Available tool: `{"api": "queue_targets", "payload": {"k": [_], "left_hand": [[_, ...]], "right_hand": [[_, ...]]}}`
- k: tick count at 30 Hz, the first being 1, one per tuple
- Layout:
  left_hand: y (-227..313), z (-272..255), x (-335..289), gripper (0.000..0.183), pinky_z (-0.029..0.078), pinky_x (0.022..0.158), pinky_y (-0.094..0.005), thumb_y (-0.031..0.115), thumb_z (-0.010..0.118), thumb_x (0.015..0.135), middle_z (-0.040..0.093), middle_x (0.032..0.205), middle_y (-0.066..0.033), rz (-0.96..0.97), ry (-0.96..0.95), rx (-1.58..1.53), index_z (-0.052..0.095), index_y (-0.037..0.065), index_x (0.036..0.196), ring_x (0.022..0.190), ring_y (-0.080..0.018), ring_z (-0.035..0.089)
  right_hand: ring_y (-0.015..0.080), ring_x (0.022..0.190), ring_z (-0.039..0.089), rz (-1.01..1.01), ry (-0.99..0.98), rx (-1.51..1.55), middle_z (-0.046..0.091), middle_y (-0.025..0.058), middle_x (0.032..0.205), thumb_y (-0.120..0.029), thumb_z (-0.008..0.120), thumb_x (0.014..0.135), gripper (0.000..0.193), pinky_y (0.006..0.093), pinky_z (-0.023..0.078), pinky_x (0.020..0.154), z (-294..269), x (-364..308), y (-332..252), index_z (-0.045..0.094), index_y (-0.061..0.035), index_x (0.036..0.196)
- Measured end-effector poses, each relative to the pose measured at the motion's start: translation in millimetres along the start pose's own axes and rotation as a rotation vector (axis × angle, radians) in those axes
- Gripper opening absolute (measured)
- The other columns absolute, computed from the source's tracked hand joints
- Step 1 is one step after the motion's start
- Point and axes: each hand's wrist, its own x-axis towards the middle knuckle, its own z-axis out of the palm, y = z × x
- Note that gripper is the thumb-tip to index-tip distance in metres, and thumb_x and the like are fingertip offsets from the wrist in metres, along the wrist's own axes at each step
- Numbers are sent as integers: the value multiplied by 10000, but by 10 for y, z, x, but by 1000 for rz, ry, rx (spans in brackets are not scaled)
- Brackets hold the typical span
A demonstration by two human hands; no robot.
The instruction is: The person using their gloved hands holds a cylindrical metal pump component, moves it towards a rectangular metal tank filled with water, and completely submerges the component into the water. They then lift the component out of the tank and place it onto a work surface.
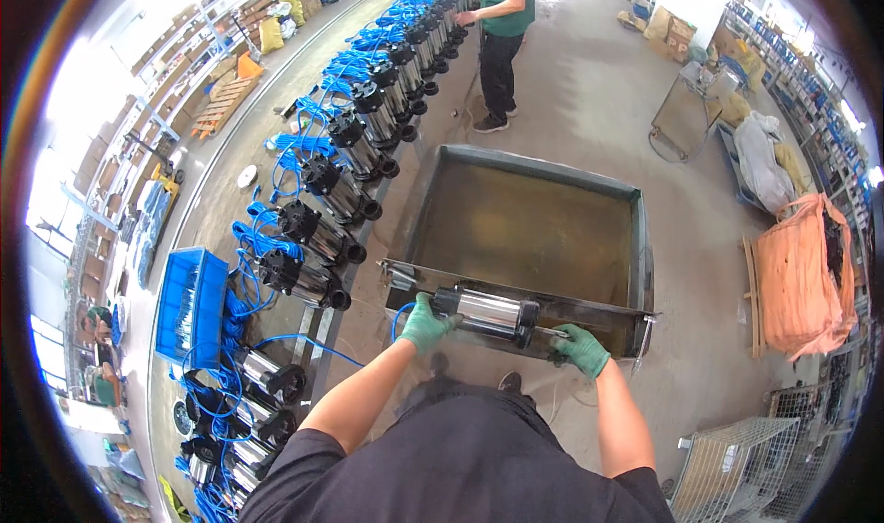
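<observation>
A steel-bodied pump (490,309) with black ends lies on its side across the near edge of a metal water tank (543,161). My left hand (425,327), in a green glove, is closed on the pump's left end, where a blue cable comes off. At the other end my right hand (582,350), gloved the same way, has its fingers closed round a slim metal piece (552,332) pointing at the pump. What kind of piece that is cannot be made out, and the glove covers part of it.
A long bench on the left carries a row of similar pumps (313,231) with coiled blue cables, plus a blue crate (191,307). A person in a green shirt (506,7) stands beyond the tank. At right are an orange sack (803,279) and a wire cage (737,468).
</observation>
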Motion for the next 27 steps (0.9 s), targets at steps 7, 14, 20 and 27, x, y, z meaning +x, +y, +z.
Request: {"api": "queue_targets", "payload": {"k": [7, 14, 20, 27], "left_hand": [[503, 87, -135, 549, 459, 874, -331, 374, 806, 929, 662, 1060, -2, 59, -36, 58, 417, 71, 1171, 944, -151, 585], [420, 2, -233, 688, 523, 827, -345, 329, 879, 862, 662, 1044, -55, 32, 67, 113, 390, 25, 1238, 931, -155, 615], [537, 13, -187, 912, 500, 977, -371, 362, 905, 814, 644, 1249, -164, 5, 11, 80, 342, -51, 1400, 1120, -243, 622], [166, 7, -45, 817, 485, 971, -342, 338, 872, 859, 643, 1222, -121, 61, -60, 208, 351, -29, 1371, 1088, -195, 603]], "right_hand": [[231, 734, 669, 254, 262, -365, 702, 93, 771, -515, 530, 1055, 530, 362, 513, 679, -245, 341, 222, 729, -47, 905], [372, 1073, 686, -457, 120, -746, 728, 144, 1197, -211, 661, 968, 305, 418, 548, 976, -171, -91, -122, 712, -88, 1242], [269, 972, 721, 272, 298, -2, 748, 109, 925, -416, 557, 1052, 444, 384, 563, 879, -87, 366, 426, 737, -22, 1151], [297, 888, 704, -545, 340, -807, 723, 148, 929, -345, 633, 1020, 340, 368, 559, 790, -47, 73, 168, 696, -77, 1218]]}}
